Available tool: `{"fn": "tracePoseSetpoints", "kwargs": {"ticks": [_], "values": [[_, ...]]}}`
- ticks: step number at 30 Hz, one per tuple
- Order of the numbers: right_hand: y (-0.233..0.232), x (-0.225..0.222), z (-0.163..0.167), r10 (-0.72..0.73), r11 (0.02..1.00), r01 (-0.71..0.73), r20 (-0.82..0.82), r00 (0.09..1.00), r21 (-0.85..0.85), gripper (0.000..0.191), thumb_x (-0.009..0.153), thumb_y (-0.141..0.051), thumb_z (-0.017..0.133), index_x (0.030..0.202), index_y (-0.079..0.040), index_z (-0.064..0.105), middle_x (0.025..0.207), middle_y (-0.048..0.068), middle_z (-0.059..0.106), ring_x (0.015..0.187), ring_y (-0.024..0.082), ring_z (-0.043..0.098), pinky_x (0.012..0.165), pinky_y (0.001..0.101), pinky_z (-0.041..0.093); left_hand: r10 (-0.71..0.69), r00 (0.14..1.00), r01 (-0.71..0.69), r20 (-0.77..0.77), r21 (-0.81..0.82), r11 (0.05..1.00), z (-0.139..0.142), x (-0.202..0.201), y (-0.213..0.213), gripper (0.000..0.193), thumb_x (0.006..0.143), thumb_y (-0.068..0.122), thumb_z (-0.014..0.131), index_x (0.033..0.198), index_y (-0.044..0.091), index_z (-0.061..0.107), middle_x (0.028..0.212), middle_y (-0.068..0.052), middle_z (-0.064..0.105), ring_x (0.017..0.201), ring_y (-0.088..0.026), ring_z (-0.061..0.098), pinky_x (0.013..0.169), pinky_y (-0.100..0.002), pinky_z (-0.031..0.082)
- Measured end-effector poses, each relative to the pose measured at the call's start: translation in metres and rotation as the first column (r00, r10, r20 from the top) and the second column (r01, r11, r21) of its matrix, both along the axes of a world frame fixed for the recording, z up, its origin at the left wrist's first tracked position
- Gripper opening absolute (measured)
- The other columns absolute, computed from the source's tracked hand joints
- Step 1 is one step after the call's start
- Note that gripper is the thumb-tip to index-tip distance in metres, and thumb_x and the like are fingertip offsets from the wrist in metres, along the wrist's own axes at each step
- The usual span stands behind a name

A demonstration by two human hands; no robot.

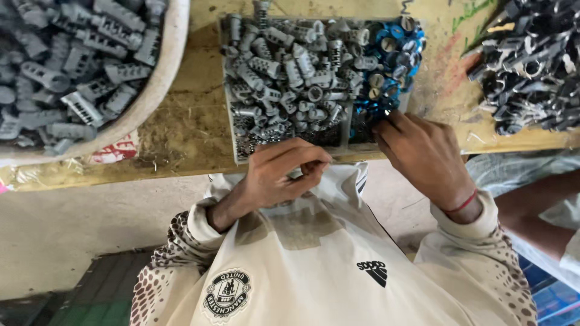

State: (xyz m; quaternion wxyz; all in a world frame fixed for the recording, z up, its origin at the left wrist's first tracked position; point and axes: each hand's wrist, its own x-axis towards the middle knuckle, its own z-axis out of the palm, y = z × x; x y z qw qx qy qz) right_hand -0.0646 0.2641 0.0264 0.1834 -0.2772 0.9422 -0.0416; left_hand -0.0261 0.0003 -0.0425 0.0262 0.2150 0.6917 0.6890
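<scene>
My left hand hovers at the near edge of a divided grey tray, its thumb and fingers pinched together on a small part mostly hidden by the fingers. My right hand, with a red thread at its wrist, reaches into the tray's near right corner. Its fingertips rest among small dark metal bits, just below a heap of blue caps. Whether it holds anything is hidden. Grey ribbed plastic pieces fill the tray's large left compartment.
The tray sits on a worn yellowish wooden bench. A white basin of larger grey plastic pieces stands at the left. A pile of black parts lies at the right. Another person's arm shows at the right edge.
</scene>
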Motion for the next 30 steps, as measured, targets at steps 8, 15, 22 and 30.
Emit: {"fn": "tracePoseSetpoints", "kwargs": {"ticks": [8,15,22,30], "values": [[-0.012,-0.001,0.002,-0.118,0.991,0.118,-0.006,0.993,-0.056,0.017,0.088,-0.018,0.071,0.102,-0.008,0.067,0.095,0.011,0.063,0.073,0.030,0.067,0.058,0.0439,0.052,0.008,0.999,-0.007,0.038,-0.004,1.000,0.003,-0.004,-0.001,0.019,0.091,-0.005,0.077,0.107,0.002,0.070,0.099,-0.006,0.071,0.076,-0.009,0.072,0.064,-0.021,0.061],[-0.008,0.002,0.000,-0.262,0.957,0.247,-0.081,0.962,-0.153,0.009,0.099,-0.013,0.069,0.106,-0.008,0.066,0.097,0.008,0.065,0.071,0.030,0.067,0.060,0.0428,0.052,0.010,0.998,-0.009,0.056,-0.020,1.000,0.005,-0.004,-0.001,0.017,0.093,-0.003,0.076,0.109,0.002,0.070,0.098,-0.004,0.070,0.079,-0.008,0.071,0.065,-0.021,0.061],[-0.016,-0.005,-0.007,-0.019,0.998,0.020,0.002,1.000,-0.067,0.006,0.090,-0.012,0.064,0.095,-0.009,0.065,0.092,0.009,0.063,0.069,0.030,0.069,0.057,0.0429,0.053,-0.049,0.998,0.051,0.033,-0.055,0.997,0.006,-0.005,0.002,0.017,0.092,-0.002,0.077,0.108,0.004,0.072,0.098,-0.004,0.072,0.074,-0.007,0.070,0.061,-0.021,0.059],[-0.010,-0.001,-0.009,-0.106,0.987,0.115,0.084,0.991,-0.113,0.012,0.093,-0.013,0.063,0.101,-0.004,0.063,0.090,0.011,0.063,0.069,0.035,0.067,0.057,0.0471,0.051,-0.028,0.999,0.029,0.025,-0.029,0.999,0.016,-0.002,0.005,0.020,0.093,-0.002,0.076,0.112,0.004,0.070,0.103,-0.004,0.071,0.080,-0.009,0.071,0.067,-0.022,0.061]]}}
